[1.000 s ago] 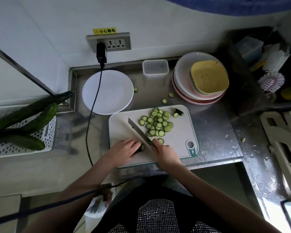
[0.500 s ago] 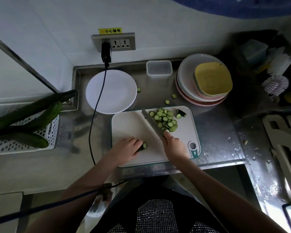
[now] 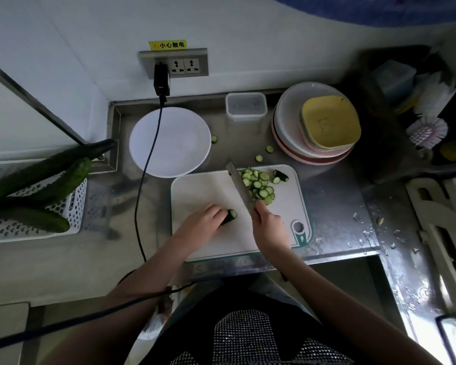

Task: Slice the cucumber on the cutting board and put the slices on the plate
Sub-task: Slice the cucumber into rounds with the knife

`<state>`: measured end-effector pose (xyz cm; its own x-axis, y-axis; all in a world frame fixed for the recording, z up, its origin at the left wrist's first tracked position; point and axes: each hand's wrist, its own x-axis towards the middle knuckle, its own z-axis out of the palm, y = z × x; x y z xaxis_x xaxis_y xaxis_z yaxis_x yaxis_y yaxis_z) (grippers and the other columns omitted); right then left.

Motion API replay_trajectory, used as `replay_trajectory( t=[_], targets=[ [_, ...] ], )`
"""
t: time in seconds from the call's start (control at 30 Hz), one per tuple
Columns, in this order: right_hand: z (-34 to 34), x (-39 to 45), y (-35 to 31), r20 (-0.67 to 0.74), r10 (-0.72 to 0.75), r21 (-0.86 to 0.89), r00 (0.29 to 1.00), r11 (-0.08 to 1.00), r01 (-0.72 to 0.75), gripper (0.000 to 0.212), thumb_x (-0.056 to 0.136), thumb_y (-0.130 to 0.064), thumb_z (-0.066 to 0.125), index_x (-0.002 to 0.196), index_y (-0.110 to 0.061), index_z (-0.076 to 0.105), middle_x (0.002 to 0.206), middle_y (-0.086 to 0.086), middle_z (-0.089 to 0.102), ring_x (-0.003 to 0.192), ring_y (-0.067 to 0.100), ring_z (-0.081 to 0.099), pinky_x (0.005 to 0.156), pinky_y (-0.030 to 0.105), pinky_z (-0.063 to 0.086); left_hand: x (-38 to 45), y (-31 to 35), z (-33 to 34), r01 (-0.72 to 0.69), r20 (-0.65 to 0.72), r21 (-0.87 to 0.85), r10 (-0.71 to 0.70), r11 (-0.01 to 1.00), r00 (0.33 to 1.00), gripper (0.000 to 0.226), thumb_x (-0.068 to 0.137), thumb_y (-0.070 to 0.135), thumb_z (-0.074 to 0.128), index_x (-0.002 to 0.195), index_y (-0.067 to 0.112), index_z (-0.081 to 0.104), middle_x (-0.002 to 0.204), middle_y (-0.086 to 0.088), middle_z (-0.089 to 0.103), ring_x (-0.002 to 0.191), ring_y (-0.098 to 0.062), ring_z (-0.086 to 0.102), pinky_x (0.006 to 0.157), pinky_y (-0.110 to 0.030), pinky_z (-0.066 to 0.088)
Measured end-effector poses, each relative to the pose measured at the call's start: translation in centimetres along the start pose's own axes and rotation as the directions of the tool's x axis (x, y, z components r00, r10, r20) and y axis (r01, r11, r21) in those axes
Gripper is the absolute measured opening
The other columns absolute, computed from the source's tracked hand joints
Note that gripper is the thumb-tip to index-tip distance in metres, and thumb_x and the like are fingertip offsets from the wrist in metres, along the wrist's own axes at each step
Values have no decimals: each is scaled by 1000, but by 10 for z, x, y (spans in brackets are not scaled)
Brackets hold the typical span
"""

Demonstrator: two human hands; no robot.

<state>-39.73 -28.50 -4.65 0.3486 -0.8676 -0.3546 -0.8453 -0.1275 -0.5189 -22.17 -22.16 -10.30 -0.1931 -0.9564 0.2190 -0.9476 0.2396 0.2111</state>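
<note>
While her left hand (image 3: 204, 222) grips the cucumber stub (image 3: 229, 216) mid-frame, her right hand (image 3: 269, 225) clasps the knife (image 3: 241, 188) beside the slices (image 3: 258, 185)

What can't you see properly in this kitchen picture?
- Cucumber stub: mostly hidden under the left hand, head view.
- Knife handle: wrapped by the right hand.
- Slices behind the blade: hidden, so uncountable.
- Dark sink corner: too dim to name its things.
</note>
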Motion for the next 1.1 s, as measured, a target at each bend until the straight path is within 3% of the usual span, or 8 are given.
replay_trajectory(
  t=[0.1,0.23,0.33,0.43,0.57,0.7,1.1],
  targets=[
    [-2,-8,1,23,-13,-21,1000,1000,14,15,101,-29,33,96,-16,38,77,15,60,67,37,54,56,36,41,4,-1,6,11,-12,-14,-11,1000,1000,30,61,6,80,89,6,68,91,-6,64,92,-17,48,47,-29,53],
    [3,-20,6,56,-68,-147,996,986,75,19,102,-30,34,107,-13,42,81,18,63,75,39,60,56,35,37,0,-2,12,-82,6,16,82,997,997,20,76,3,65,96,7,64,95,-7,60,89,-22,52,65,-36,55],
    [8,-28,7,120,-129,-236,984,959,155,22,103,-32,31,113,-14,40,87,17,64,78,38,62,58,35,36,0,1,10,-128,30,62,127,990,991,31,78,5,50,105,7,63,98,-7,62,93,-23,50,68,-34,54],
    [13,-31,9,191,-158,-317,969,924,213,22,104,-32,28,116,-16,36,93,16,64,80,37,63,59,35,37,-1,2,8,-165,66,129,158,978,985,40,73,4,57,113,6,60,103,-8,63,98,-25,49,73,-35,54],
    [18,-33,14,237,-138,-361,962,906,219,16,103,-22,32,119,-17,30,95,14,62,80,36,64,59,37,37,-2,4,6,-177,56,148,171,973,984,31,79,5,46,110,7,52,94,-7,61,94,-24,48,76,-35,53],
    [20,-32,13,248,-134,-423,959,876,232,30,97,-5,39,123,-17,29,98,13,60,83,35,65,60,37,37,-5,6,8,-155,49,150,149,976,988,28,80,5,42,106,6,52,91,-10,61,91,-26,48,77,-36,54],
    [24,-33,13,246,-145,-350,958,909,227,24,98,-7,37,118,-17,28,94,14,60,80,35,63,59,37,36,-4,6,9,-161,49,131,156,978,987,29,82,5,41,110,5,48,93,-11,61,90,-27,54,78,-37,55]
  ],
)
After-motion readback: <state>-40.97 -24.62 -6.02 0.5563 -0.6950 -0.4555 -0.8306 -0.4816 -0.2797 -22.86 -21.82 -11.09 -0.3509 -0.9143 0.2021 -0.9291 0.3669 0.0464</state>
